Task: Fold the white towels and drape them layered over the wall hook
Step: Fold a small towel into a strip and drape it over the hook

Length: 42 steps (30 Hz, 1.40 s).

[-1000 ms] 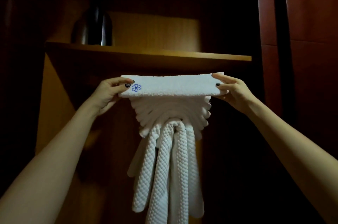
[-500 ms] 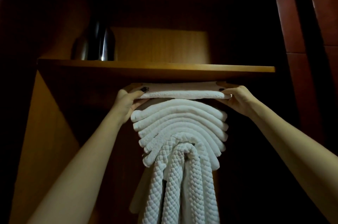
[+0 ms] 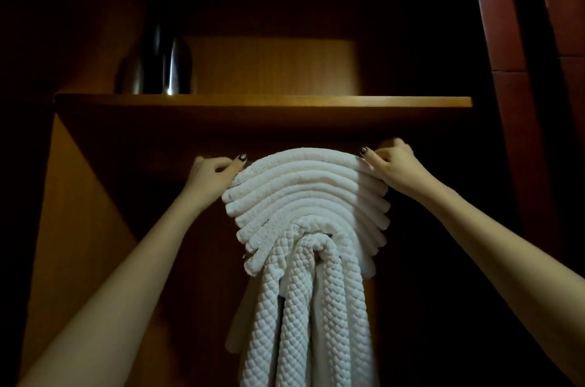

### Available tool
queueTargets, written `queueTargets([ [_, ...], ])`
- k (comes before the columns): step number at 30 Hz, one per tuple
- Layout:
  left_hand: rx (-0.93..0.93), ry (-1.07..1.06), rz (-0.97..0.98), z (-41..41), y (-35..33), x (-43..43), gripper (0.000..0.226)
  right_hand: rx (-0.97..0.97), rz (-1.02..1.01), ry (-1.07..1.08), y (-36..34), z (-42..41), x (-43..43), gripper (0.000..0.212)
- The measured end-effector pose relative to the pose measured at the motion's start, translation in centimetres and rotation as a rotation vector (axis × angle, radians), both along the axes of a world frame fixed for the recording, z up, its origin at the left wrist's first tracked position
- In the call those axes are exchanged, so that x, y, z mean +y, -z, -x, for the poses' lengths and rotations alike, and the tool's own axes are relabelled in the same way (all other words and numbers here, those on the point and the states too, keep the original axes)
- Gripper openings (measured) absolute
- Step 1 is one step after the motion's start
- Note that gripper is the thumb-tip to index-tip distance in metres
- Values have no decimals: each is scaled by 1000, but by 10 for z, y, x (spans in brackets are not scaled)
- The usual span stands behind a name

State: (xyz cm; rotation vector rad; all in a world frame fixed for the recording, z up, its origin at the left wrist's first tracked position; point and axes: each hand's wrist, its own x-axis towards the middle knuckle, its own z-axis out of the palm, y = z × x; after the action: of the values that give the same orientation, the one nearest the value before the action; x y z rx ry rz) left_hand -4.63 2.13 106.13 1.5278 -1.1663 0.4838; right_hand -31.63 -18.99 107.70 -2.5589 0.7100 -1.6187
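The folded white terry towel (image 3: 304, 155), flat under the brown wooden shelf (image 3: 262, 101) a moment ago, now curves as the top arc over the layered white towels (image 3: 307, 209); the hook is hidden. My left hand (image 3: 215, 170) and right hand (image 3: 394, 165) pinch its ends with curled fingers. I judge this layer almost placed.

Nothing legible here: no text, label, brand, number or sign shows on the stacked white terry towels (image 3: 304, 196), the wooden shelf (image 3: 262, 101) or the dark shiny metal vessel (image 3: 158, 64) at far left.
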Motion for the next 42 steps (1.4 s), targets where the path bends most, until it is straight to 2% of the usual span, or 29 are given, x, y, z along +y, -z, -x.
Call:
queueTargets([
  [2, -93, -133, -37, 7, -11, -4, 39, 80, 110, -89, -6, -8, 16, 38],
  [4, -212, -93, -85, 15, -19, -11, 36, 228, 170, -144, -9, -20, 29, 44],
  [6, -289, -1, -177, 22, -21, -17, 44, 321, 153, -155, -9, -30, 34, 45],
  [10, -386, -67, -260, 25, -15, -23, 41, 302, 103, -171, -6, -36, 21, 37],
  [14, -421, -103, -288, 25, -3, -22, 58, 276, 113, -177, -1, -41, 9, 35],
  [21, -416, -77, -355, 30, 1, -20, 55, 315, 74, -139, 3, -39, 17, 49],
  [23, -422, -68, -318, 34, 0, -14, 56, 315, 87, -29, 2, -37, 27, 54],
  [27, -391, -60, -36, 46, 14, 7, 45, 192, 168, 95, 20, -27, 59, 57],
  [30, -430, -87, 64, 63, 36, 33, 43, 139, 224, 61, 43, -17, 90, 56],
  [33, -415, -137, 92, 83, 70, 61, 42, 128, 177, -1, 74, -14, 129, 56],
  [42, -233, -290, -177, 130, 254, 204, 43, 266, 31, -232, 239, -9, 260, 54],
])
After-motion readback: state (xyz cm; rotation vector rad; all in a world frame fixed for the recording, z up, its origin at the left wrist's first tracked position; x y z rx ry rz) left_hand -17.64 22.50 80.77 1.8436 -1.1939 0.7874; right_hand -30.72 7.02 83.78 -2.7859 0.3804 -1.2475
